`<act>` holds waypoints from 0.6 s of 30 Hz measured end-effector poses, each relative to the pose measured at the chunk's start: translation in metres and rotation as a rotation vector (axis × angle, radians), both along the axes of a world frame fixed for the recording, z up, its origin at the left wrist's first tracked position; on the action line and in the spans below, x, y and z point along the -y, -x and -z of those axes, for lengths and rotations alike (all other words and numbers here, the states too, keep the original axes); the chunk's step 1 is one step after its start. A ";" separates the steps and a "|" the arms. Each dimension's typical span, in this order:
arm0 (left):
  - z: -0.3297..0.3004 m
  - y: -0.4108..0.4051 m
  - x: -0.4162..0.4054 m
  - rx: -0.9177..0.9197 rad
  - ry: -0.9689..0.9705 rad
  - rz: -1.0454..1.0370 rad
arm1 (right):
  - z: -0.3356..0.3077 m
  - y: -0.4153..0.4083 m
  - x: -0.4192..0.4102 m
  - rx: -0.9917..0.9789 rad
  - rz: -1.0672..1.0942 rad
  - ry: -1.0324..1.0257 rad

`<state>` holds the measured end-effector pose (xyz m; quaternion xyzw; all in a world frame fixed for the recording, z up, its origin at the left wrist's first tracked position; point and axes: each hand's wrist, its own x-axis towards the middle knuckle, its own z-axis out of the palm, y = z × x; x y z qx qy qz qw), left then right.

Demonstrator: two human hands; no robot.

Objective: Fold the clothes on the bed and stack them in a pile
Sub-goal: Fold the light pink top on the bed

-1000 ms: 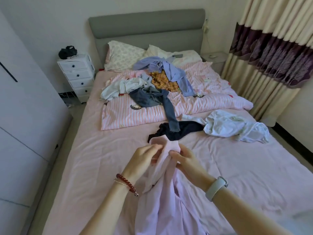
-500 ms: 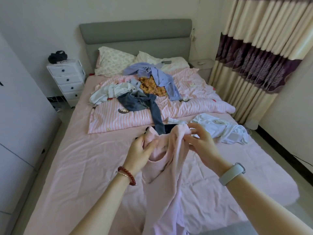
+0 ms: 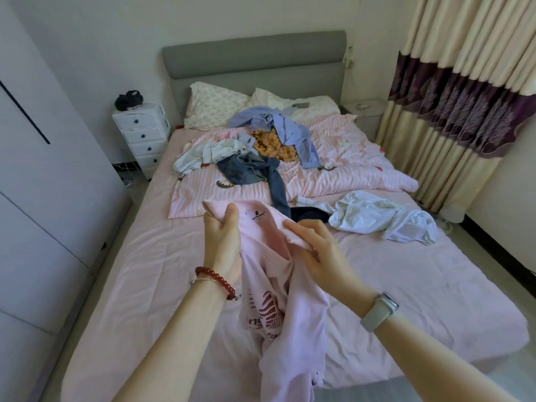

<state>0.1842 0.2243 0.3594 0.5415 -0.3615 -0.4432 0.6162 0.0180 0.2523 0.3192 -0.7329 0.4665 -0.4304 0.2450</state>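
Right now both hands hold a pale pink T-shirt [image 3: 293, 309] up over the foot of the bed [image 3: 435, 285]. Left hand [image 3: 222, 242] has its fingers curled round one shoulder of the shirt near the collar, gripping a bunch of fabric. Right hand [image 3: 322, 253] pinches the other side of the neckline between thumb and fingers, so the collar is stretched between them with the small neck label [image 3: 257, 215] showing. The rest of the shirt hangs down between the forearms, a dark red print [image 3: 268, 311] partly visible in the folds, its lower part dropping past the bed's edge out of view. A red bead bracelet [image 3: 216, 281] sits on the left wrist and a pale watch [image 3: 378, 311] on the right.

Farther up the bed, on a pink striped quilt [image 3: 348, 175], lies a loose heap of clothes: a blue shirt [image 3: 290, 132], an orange checked garment [image 3: 271, 143], jeans [image 3: 252, 172] with one leg trailing toward the hands, and a pale garment [image 3: 208, 155] on the left. Just beyond the hands a dark piece [image 3: 309, 214] lies on the sheet, touching a crumpled white garment [image 3: 377, 216] to its right. Two pillows [image 3: 217, 105] lean by the grey headboard [image 3: 255, 56]. A white drawer chest [image 3: 142, 134] stands left of the bed, curtains [image 3: 464, 97] hang on the right
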 end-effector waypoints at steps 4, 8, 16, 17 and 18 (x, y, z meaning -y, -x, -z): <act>-0.011 -0.025 -0.021 0.423 0.193 0.000 | -0.019 0.031 0.000 0.077 0.154 0.055; -0.019 -0.054 -0.053 0.778 0.263 0.207 | -0.041 0.053 -0.007 0.128 0.234 0.113; -0.032 -0.094 -0.143 0.636 0.288 0.256 | -0.056 0.059 -0.090 0.102 0.476 0.462; -0.034 -0.095 -0.159 0.659 0.333 0.185 | -0.057 0.057 -0.105 0.105 0.495 0.481; -0.034 -0.096 -0.176 0.676 0.377 0.112 | -0.059 0.056 -0.120 0.098 0.504 0.506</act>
